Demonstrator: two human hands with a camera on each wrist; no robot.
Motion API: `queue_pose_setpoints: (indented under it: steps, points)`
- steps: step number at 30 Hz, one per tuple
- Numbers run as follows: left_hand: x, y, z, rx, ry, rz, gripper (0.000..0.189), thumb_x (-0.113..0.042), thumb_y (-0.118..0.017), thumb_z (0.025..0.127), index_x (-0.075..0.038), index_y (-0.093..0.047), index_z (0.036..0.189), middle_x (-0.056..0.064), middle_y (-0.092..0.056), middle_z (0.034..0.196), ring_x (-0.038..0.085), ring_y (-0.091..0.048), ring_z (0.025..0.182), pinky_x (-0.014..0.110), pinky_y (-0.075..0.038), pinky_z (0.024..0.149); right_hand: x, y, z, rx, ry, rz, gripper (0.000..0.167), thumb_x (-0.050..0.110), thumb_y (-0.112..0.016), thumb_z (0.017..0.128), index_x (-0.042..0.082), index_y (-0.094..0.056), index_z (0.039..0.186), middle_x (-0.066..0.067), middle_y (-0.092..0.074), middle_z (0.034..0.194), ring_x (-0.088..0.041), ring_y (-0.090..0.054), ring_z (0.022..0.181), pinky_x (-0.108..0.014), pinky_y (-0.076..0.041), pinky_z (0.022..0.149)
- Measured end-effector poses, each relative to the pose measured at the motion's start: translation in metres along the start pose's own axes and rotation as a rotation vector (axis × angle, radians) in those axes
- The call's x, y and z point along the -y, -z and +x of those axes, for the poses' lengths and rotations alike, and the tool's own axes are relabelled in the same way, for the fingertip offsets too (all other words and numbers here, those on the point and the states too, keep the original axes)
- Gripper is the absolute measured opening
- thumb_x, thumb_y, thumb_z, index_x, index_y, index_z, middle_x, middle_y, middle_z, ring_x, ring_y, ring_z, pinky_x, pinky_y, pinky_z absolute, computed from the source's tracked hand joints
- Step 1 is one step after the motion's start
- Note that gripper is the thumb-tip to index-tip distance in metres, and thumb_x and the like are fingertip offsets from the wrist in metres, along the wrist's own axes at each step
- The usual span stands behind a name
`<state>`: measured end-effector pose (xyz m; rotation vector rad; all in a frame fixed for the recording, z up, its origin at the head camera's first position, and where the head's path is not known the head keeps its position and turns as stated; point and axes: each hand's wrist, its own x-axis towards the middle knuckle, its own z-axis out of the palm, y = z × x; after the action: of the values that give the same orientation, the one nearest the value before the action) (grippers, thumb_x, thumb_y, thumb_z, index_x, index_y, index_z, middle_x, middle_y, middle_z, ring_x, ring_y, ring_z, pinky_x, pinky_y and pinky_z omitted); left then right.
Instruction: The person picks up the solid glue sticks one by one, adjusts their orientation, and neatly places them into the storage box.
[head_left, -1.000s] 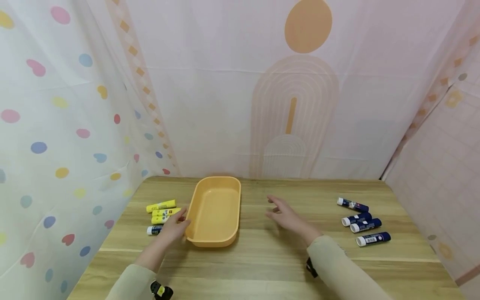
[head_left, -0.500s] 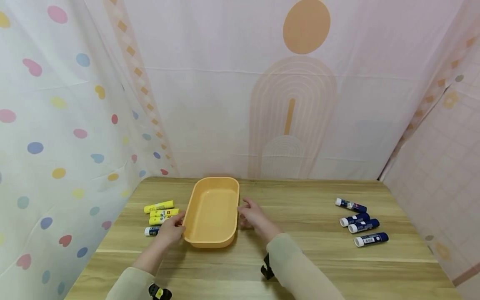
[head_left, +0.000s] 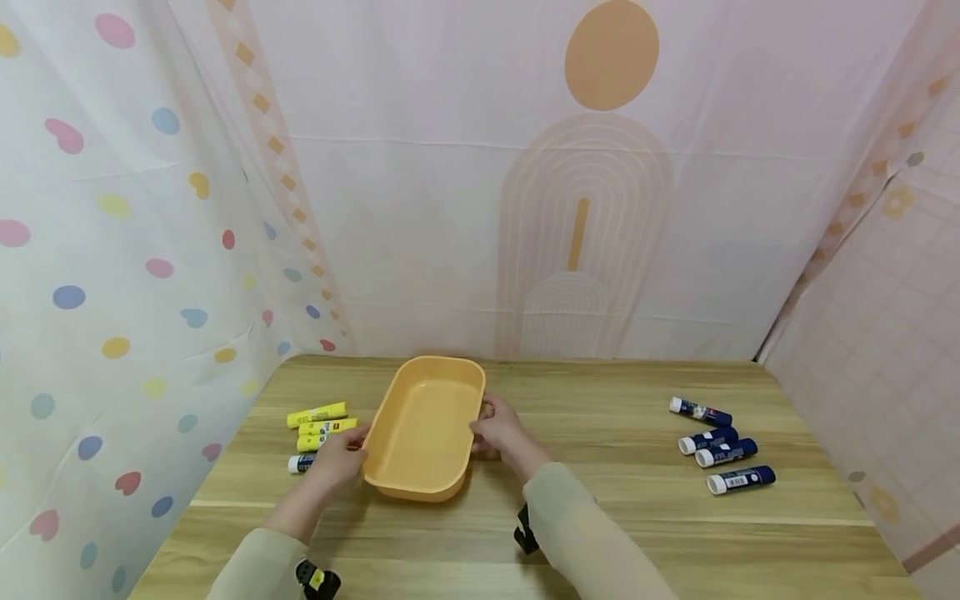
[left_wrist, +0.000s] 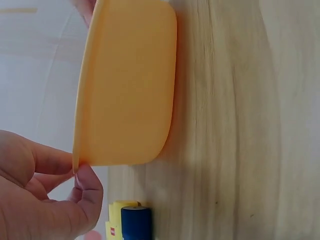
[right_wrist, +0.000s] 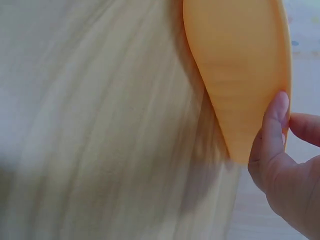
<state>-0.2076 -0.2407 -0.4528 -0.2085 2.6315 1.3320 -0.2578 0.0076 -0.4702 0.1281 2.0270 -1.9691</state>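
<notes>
An orange-yellow plastic tray [head_left: 423,425] sits left of the table's middle, turned slightly, its inside bare. My left hand [head_left: 341,458] pinches its left rim between thumb and fingers, as the left wrist view shows up close. On the opposite side my right hand [head_left: 504,429] grips the right rim, thumb over the edge and fingers against the outer wall [right_wrist: 240,75]. Just left of my left hand lie three yellow glue sticks [head_left: 318,414] and a navy glue stick with a white end [head_left: 301,463], the latter partly covered by that hand.
Several navy glue sticks [head_left: 738,480] with white ends lie loosely grouped at the right of the wooden table [head_left: 600,400]. Printed curtains [head_left: 420,233] hang behind and along both sides of the table.
My right hand has moved left across the table and taken hold of the tray's right rim. The tray has since turned slightly clockwise. My left hand has stayed at the left rim.
</notes>
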Motion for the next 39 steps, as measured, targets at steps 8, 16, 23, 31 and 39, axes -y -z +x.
queue_pose_setpoints:
  steps: [8, 16, 23, 31, 39]
  points:
    - [-0.004, -0.002, 0.017, -0.008, -0.068, 0.061, 0.047, 0.004, -0.046, 0.087, 0.002, -0.049, 0.134, 0.023, -0.058, 0.111, 0.028, -0.056, 0.096, 0.027, -0.050, 0.066, -0.011, 0.010, -0.018, 0.047, -0.044, 0.115, 0.070, -0.015, -0.054, 0.082, 0.002, -0.014, 0.136, -0.014, -0.044, 0.096, -0.016, -0.052, 0.062, -0.029, -0.057, 0.055]
    - [-0.002, 0.002, 0.008, -0.062, -0.021, 0.145, 0.052, -0.022, -0.051, 0.095, 0.006, -0.040, 0.138, 0.026, -0.056, 0.115, 0.033, -0.055, 0.101, 0.038, -0.050, 0.078, 0.002, 0.027, -0.008, 0.042, -0.054, -0.066, 0.084, 0.002, -0.069, 0.080, 0.003, -0.012, 0.141, -0.018, -0.055, 0.105, -0.019, -0.059, 0.064, -0.036, -0.058, 0.062]
    - [0.002, 0.004, -0.025, 0.069, 0.151, 0.009, 0.059, -0.054, -0.042, 0.095, 0.004, -0.049, 0.105, 0.012, -0.056, 0.080, 0.021, -0.053, 0.070, 0.033, -0.048, 0.061, 0.017, 0.049, 0.024, -0.059, 0.132, -0.476, 0.084, 0.018, -0.070, 0.084, -0.004, -0.019, 0.147, -0.029, -0.032, 0.144, -0.041, -0.037, 0.130, -0.049, -0.034, 0.108]
    - [0.002, -0.010, -0.041, 0.178, 0.187, -0.129, 0.041, -0.042, -0.054, 0.094, -0.002, -0.061, 0.086, 0.001, -0.058, 0.070, 0.012, -0.053, 0.062, 0.026, -0.048, 0.057, 0.026, 0.048, 0.038, 0.031, 0.247, -0.562, 0.069, 0.019, -0.055, 0.094, 0.003, -0.018, 0.150, -0.019, -0.023, 0.154, -0.037, -0.024, 0.140, -0.051, -0.023, 0.113]
    - [0.000, -0.017, -0.039, 0.158, 0.170, -0.213, 0.027, -0.025, -0.055, 0.095, -0.001, -0.058, 0.084, 0.001, -0.057, 0.071, 0.010, -0.052, 0.061, 0.024, -0.046, 0.056, 0.033, 0.044, 0.040, 0.070, 0.198, -0.566, 0.065, 0.024, -0.052, 0.095, 0.006, -0.022, 0.150, -0.017, -0.030, 0.151, -0.035, -0.026, 0.140, -0.048, -0.023, 0.114]
